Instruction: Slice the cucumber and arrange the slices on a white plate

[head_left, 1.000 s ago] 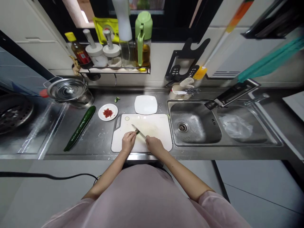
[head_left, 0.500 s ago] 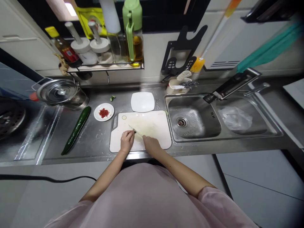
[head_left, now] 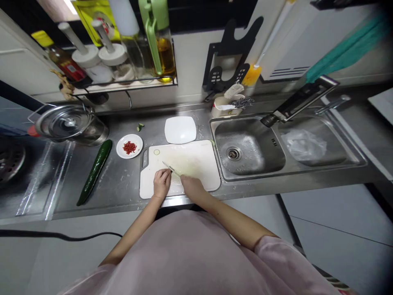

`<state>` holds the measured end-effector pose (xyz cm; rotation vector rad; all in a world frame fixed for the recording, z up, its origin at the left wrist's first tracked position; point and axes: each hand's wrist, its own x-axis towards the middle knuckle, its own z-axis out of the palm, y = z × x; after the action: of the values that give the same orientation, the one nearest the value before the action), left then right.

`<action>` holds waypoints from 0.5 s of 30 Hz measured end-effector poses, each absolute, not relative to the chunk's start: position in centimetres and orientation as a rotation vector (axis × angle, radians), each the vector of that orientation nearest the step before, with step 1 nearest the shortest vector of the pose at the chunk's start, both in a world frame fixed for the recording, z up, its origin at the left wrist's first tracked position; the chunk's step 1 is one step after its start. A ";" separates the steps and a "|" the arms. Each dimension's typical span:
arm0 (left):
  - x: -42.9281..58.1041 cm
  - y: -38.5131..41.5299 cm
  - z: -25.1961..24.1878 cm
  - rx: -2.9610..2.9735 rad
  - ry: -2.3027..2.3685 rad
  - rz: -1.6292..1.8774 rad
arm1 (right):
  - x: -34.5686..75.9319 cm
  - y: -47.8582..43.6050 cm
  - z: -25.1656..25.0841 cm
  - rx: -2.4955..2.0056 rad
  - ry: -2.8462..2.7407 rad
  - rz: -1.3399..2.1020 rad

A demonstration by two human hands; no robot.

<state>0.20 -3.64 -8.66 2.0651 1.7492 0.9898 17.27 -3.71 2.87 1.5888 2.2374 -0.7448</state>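
Note:
My right hand (head_left: 193,187) is closed round the handle of a knife (head_left: 170,168). Its narrow blade points up and left over the white cutting board (head_left: 202,157). Close to the blade, my left hand (head_left: 161,183) rests on the board with its fingers bent together. A small dark-edged bit shows at its fingertips, but what it holds is mostly hidden. A pale round slice (head_left: 156,152) lies near the board's upper left corner. Wet, faintly green smears cover the board's middle.
Left of the board lie a long green cucumber (head_left: 94,174) and a small plate (head_left: 120,152) of chopped red pieces (head_left: 129,147). A white square dish (head_left: 180,129) sits behind the board. A lidded steel pot (head_left: 72,125) stands back left. The double sink (head_left: 250,149) is to the right.
The camera view has shifted slightly, so the counter things appear a little further left. The knife blade has changed its angle slightly beside my left fingers. Both hands keep their grip.

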 end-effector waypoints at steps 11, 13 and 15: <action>0.2 -3.6 -8.6 2.081 1.732 1.023 | 16.7 -3.5 2.7 1.606 2.243 -0.750; 0.2 -3.6 -8.6 2.078 1.730 1.022 | 16.7 -3.4 2.6 1.607 2.256 -0.755; 0.3 -3.6 -8.6 2.068 1.733 1.017 | 16.7 -3.3 2.5 1.598 2.265 -0.763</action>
<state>0.25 -3.60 -8.61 2.0680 1.7326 1.0169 16.72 -3.28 2.53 1.5976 2.2650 -0.7635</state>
